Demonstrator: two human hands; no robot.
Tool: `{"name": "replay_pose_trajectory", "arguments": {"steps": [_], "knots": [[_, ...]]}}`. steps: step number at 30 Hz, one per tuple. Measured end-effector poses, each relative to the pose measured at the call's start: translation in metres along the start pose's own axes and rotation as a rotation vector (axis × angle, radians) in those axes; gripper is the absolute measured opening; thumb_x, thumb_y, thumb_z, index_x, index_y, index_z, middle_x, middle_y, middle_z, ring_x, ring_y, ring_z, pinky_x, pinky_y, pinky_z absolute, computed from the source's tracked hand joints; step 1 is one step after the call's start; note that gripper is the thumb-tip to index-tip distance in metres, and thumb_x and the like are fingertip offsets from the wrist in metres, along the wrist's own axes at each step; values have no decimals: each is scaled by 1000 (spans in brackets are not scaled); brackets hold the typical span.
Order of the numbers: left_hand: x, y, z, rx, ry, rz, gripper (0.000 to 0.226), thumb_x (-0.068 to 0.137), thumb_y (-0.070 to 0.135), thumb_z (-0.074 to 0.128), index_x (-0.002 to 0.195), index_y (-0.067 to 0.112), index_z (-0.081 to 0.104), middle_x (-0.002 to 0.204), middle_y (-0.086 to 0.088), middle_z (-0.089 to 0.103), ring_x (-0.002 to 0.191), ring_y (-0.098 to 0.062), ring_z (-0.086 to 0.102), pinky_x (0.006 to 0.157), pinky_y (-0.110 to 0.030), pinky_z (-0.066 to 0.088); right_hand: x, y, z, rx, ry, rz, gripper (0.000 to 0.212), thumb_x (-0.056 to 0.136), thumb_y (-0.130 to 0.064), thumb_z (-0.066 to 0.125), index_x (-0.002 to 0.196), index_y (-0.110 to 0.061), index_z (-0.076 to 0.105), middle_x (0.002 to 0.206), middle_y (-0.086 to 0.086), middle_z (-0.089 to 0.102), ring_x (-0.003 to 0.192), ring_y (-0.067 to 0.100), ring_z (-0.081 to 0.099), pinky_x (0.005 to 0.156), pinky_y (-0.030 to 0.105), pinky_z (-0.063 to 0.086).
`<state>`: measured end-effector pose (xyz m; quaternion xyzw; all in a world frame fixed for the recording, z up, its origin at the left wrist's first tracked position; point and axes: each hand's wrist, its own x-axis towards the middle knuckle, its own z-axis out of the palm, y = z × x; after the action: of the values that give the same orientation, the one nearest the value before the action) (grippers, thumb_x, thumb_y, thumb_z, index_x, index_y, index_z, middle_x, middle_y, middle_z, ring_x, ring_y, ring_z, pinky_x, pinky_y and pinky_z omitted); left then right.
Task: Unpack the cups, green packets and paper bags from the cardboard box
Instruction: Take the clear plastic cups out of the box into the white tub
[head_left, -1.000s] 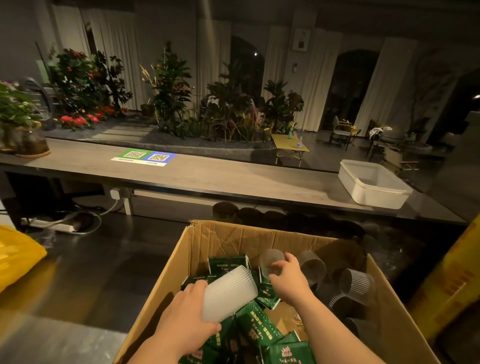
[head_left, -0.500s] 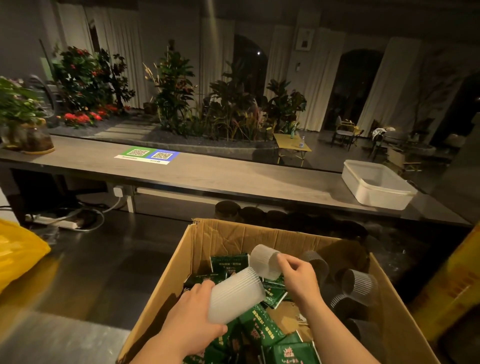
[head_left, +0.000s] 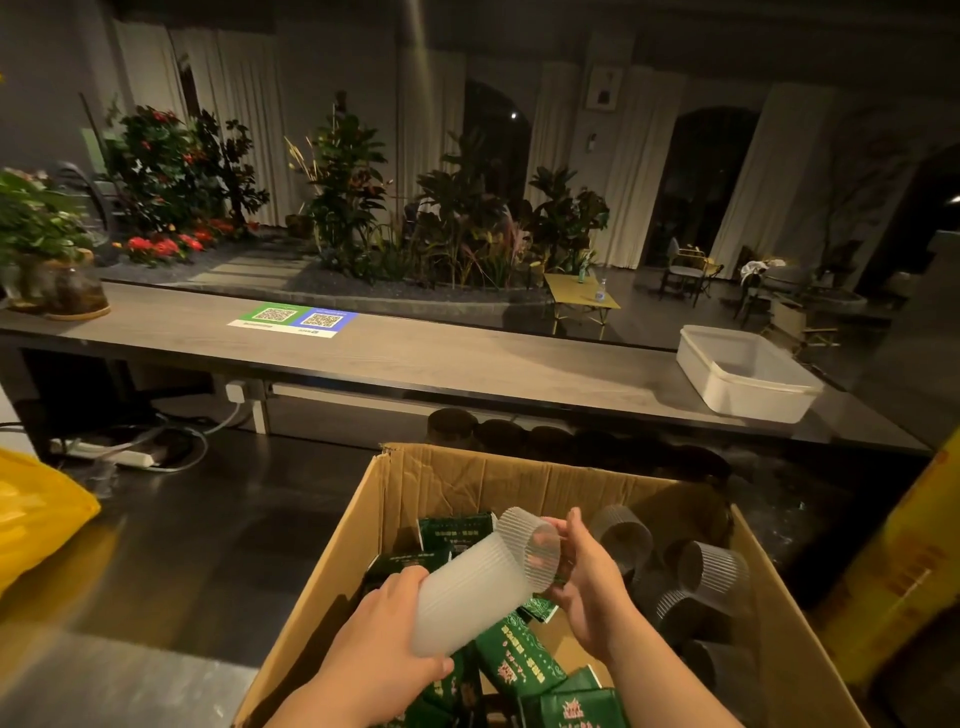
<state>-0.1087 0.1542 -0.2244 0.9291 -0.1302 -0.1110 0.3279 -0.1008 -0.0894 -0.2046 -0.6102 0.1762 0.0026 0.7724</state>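
An open cardboard box (head_left: 457, 480) stands in front of me. My left hand (head_left: 384, 654) grips a stack of ribbed translucent cups (head_left: 467, 592) lying on its side above the box. My right hand (head_left: 587, 587) holds a single ribbed clear cup (head_left: 530, 540) right at the open end of that stack. Green packets (head_left: 514, 660) lie in the left and middle of the box, with brown paper showing under them. Several loose ribbed cups (head_left: 711, 571) lie at the box's right side.
A long grey counter (head_left: 415, 358) runs behind the box, with a white plastic tub (head_left: 743, 374) at its right and a QR sign (head_left: 293, 318). Something yellow (head_left: 36, 519) sits at left, a yellow box (head_left: 904, 566) at right. Dark round pots (head_left: 498, 431) stand behind the box.
My right hand lifted a single cup out of the box and brought it left to the mouth of the stack held by my left hand, which rose slightly.
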Motion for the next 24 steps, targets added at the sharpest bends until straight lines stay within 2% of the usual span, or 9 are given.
{"name": "replay_pose_trajectory", "arguments": {"steps": [4, 7, 9, 13, 15, 17, 19, 22, 24], "knots": [[2, 0, 0, -4, 12, -4, 81, 73, 48, 84, 132, 46, 29, 122, 27, 38, 115, -7, 47, 105, -32, 47, 2, 4, -5, -115, -125, -2, 30, 94, -30, 69, 123, -23, 69, 134, 7, 60, 120, 27, 56, 94, 44, 54], [1, -1, 0, 4, 9, -4, 81, 75, 47, 84, 134, 45, 30, 125, 26, 39, 116, -8, 47, 106, -33, 47, 2, 3, -3, -21, -104, 34, 42, 99, -50, 54, 117, -17, 73, 131, 8, 64, 123, 31, 56, 104, 50, 49], [1, -2, 0, -1, 20, -10, 82, 74, 47, 84, 135, 45, 30, 125, 25, 39, 116, -8, 47, 106, -33, 47, 3, 2, -2, 102, -66, 84, 52, 104, -53, 41, 122, -14, 70, 127, 10, 65, 121, 34, 60, 102, 51, 51], [2, -3, -1, 14, 9, 1, 82, 75, 45, 84, 137, 44, 30, 126, 25, 38, 117, -8, 45, 107, -33, 44, 5, 2, -4, 90, -17, 69, 33, 105, -32, 53, 123, -8, 66, 116, 15, 66, 107, 31, 64, 90, 46, 57], [1, -2, -1, 19, 6, 4, 81, 77, 44, 83, 136, 44, 30, 127, 24, 38, 117, -7, 44, 107, -34, 44, 11, 4, -10, 111, 55, 40, 27, 103, -21, 58, 126, -7, 63, 117, 15, 65, 107, 32, 64, 90, 48, 59], [1, -2, -1, 25, 7, 7, 79, 77, 43, 83, 135, 45, 29, 127, 24, 38, 118, -7, 43, 108, -34, 43, 14, 3, -14, 61, 106, -9, 29, 101, -9, 59, 129, -10, 60, 122, 13, 64, 110, 31, 64, 91, 47, 59], [0, -2, -1, 26, 5, 10, 79, 77, 43, 83, 133, 46, 28, 126, 25, 37, 118, -7, 43, 108, -34, 43, 12, 4, -15, -40, 52, -48, 33, 99, 0, 59, 129, -12, 60, 122, 13, 63, 110, 27, 63, 84, 36, 57], [1, -5, -1, 44, -18, 15, 77, 76, 45, 83, 133, 45, 30, 124, 26, 38, 117, -7, 43, 107, -34, 44, 7, 11, -12, -172, -59, -75, 40, 96, 4, 61, 132, -14, 62, 120, 14, 64, 113, 24, 60, 86, 30, 54], [0, -7, 0, 44, -32, 6, 77, 75, 47, 83, 134, 44, 32, 122, 26, 39, 116, -7, 45, 106, -33, 46, 9, 12, -10, -188, -44, -119, 41, 97, 3, 59, 133, -18, 60, 118, 9, 64, 111, 22, 61, 85, 29, 54]]}}
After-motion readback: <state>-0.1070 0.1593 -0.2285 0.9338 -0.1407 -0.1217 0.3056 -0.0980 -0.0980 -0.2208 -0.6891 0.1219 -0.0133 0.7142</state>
